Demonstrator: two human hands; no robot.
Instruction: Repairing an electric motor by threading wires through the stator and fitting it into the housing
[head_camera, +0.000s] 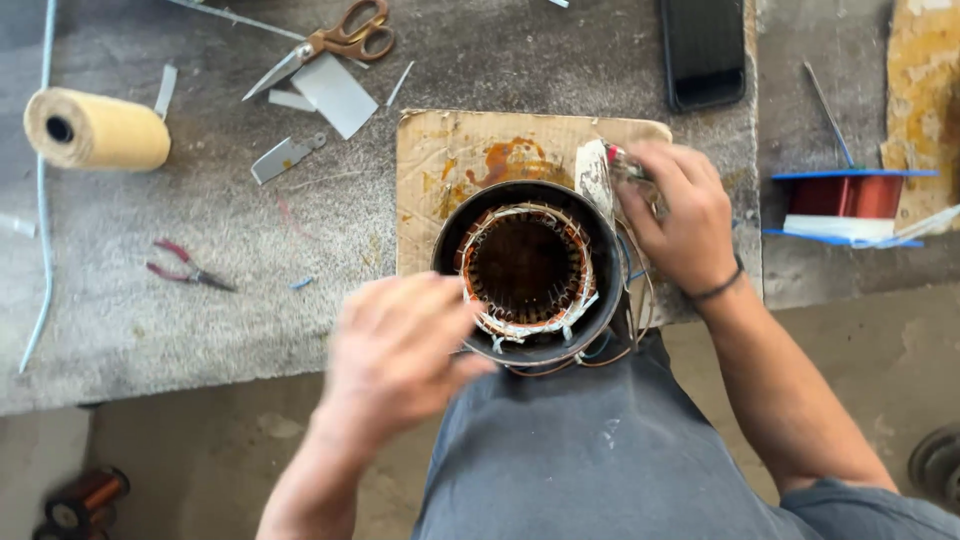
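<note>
Stator housing (527, 268) under the left hand (400, 350): black shell, copper-orange windings, white lacing. Board (440, 160) beneath it: tan, rust-orange stains. By the right hand (680, 215): black wristband (715, 290), wire spool (850, 200) to its right with blue flanges, red-copper wire. Up-left of the left hand: cream twine roll (95, 128), orange-handled scissors (330, 45), red-handled pliers (185, 265).

I see a round motor stator (527, 270), dark steel outside with copper windings and white insulation paper ringing its open bore. It stands bore-up on a stained cardboard sheet (470, 150) at the surface's near edge, loose wires trailing from its right side.
</note>
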